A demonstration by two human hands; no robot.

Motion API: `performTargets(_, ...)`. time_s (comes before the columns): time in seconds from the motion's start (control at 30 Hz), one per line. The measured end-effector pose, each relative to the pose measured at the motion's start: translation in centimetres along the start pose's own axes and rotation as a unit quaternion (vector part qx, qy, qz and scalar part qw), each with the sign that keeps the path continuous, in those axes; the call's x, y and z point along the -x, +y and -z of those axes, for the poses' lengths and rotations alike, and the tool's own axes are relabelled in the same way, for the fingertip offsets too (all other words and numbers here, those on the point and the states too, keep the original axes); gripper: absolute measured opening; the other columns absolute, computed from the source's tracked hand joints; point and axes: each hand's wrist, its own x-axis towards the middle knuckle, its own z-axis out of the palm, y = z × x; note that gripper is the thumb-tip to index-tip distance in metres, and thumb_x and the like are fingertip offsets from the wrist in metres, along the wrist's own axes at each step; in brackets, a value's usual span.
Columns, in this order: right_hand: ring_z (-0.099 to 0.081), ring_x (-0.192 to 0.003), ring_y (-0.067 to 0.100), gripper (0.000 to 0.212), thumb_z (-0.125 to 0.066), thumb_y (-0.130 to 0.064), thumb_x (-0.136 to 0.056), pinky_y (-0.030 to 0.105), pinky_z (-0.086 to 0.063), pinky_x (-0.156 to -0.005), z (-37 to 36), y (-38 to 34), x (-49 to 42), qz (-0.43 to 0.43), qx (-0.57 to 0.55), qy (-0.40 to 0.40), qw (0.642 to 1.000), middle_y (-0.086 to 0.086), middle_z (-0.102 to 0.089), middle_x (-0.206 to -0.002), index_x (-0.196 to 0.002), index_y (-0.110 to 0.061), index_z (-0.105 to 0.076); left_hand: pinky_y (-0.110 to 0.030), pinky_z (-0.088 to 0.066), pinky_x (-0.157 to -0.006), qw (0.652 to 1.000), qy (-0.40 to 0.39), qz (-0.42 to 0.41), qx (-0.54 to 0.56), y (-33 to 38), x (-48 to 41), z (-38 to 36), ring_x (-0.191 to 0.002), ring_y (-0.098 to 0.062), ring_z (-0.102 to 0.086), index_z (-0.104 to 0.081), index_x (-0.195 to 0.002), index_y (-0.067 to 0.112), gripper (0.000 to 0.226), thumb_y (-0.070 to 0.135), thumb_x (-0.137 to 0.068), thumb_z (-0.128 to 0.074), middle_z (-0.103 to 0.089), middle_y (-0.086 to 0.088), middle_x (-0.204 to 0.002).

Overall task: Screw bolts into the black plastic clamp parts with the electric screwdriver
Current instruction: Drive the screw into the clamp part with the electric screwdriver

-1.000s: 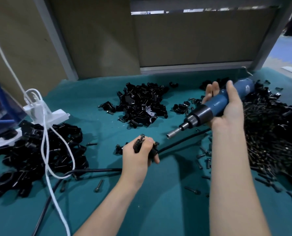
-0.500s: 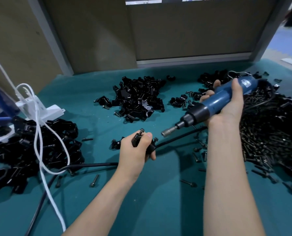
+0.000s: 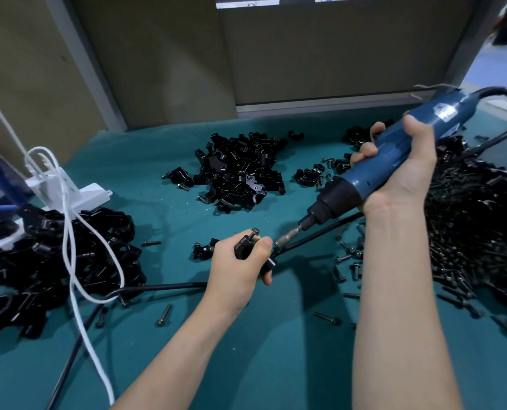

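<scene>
My left hand (image 3: 240,266) grips a black plastic clamp part (image 3: 247,247) just above the teal table; a bolt (image 3: 253,233) sticks up out of the part. My right hand (image 3: 403,176) holds the blue electric screwdriver (image 3: 394,161) tilted down to the left. Its metal bit (image 3: 286,238) sits just right of my left thumb, close to the clamp part but off the bolt head.
Clamp parts lie in a heap (image 3: 240,170) at the table's middle back and in another heap (image 3: 54,261) at the left. A big pile of bolts (image 3: 477,232) fills the right side. Loose bolts (image 3: 163,315) and black and white cables (image 3: 77,285) cross the teal mat (image 3: 275,350).
The screwdriver has come down and to the left, so its bit is now right beside my left hand and the clamp part. My left hand has stayed put, still gripping the part.
</scene>
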Motion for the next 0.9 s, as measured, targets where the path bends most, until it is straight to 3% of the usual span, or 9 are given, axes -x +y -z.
performTargets(0.17,-0.046,-0.045,0.01,0.014,-0.056,-0.022,-0.09,0.022,-0.042,-0.047,-0.09,-0.16,0.24,0.015,0.026,-0.028,0.999,-0.001,-0.059,-0.073,-0.098,-0.017,-0.047,-0.012,-0.033,-0.04,1.0,-0.004,0.004,0.006,0.13,-0.14,0.03,-0.032,-0.009,-0.042,-0.05,-0.051,0.015,0.028,0.023,-0.078,-0.055,-0.051,-0.003,-0.038)
performTargets(0.3,-0.046,-0.045,0.01,0.007,-0.055,-0.021,-0.092,0.022,-0.041,-0.046,-0.42,0.05,0.43,0.019,0.037,-0.034,0.999,-0.001,-0.058,-0.073,-0.094,-0.019,-0.048,-0.012,-0.032,-0.042,0.999,-0.029,0.005,-0.025,0.17,-0.08,0.12,-0.033,-0.007,-0.041,-0.054,-0.045,0.022,0.033,0.025,-0.078,-0.054,-0.051,-0.003,-0.038)
performTargets(0.43,-0.045,-0.044,0.01,0.004,-0.053,-0.019,-0.092,0.021,-0.042,-0.045,-0.46,-0.06,0.71,0.013,0.038,-0.056,0.998,-0.001,-0.056,-0.073,-0.089,-0.021,-0.053,-0.013,-0.031,-0.041,0.999,-0.041,0.0,-0.032,0.28,-0.03,0.18,-0.031,-0.006,-0.037,-0.049,-0.048,0.018,0.031,0.024,-0.078,-0.054,-0.052,-0.004,-0.037)
performTargets(0.53,-0.045,-0.043,0.009,0.026,-0.052,-0.019,-0.092,0.02,-0.042,-0.044,-0.39,-0.14,0.84,-0.001,0.018,-0.075,0.997,-0.002,-0.056,-0.072,-0.072,-0.023,-0.068,-0.014,-0.031,-0.041,0.998,-0.051,0.004,-0.041,0.24,-0.04,0.22,-0.032,-0.006,-0.037,-0.052,-0.045,0.022,0.034,0.025,-0.078,-0.054,-0.052,-0.003,-0.037)
performTargets(0.63,-0.045,-0.044,0.008,0.009,-0.049,-0.02,-0.093,0.02,-0.042,-0.044,-0.42,-0.19,0.92,-0.002,0.01,-0.093,0.996,-0.003,-0.055,-0.072,-0.091,-0.022,-0.058,-0.015,-0.031,-0.04,0.998,-0.056,0.015,-0.03,0.23,-0.14,0.28,-0.033,-0.008,-0.037,-0.055,-0.045,0.024,0.034,0.026,-0.078,-0.052,-0.051,-0.002,-0.036)
performTargets(0.8,-0.045,-0.044,0.007,0.015,-0.044,-0.022,-0.095,0.019,-0.042,-0.045,-0.19,-0.1,0.64,0.003,-0.026,-0.146,0.989,-0.002,-0.054,-0.076,-0.109,-0.022,-0.048,-0.017,-0.022,-0.039,0.992,-0.063,0.102,0.031,0.49,-0.39,0.44,-0.035,-0.014,-0.03,-0.054,-0.043,0.021,0.033,0.044,-0.067,-0.059,-0.046,-0.002,-0.036)
performTargets(0.9,-0.047,-0.042,0.01,0.041,-0.07,-0.015,-0.076,0.021,-0.043,-0.042,-0.63,-0.19,0.54,-0.013,-0.087,-0.221,0.971,0.001,-0.055,-0.078,-0.112,-0.019,-0.05,-0.017,-0.019,-0.038,0.958,-0.112,0.224,0.144,0.74,-0.13,0.63,-0.033,-0.011,-0.028,-0.049,-0.058,0.018,0.028,0.04,-0.067,-0.064,-0.039,0.001,-0.036)
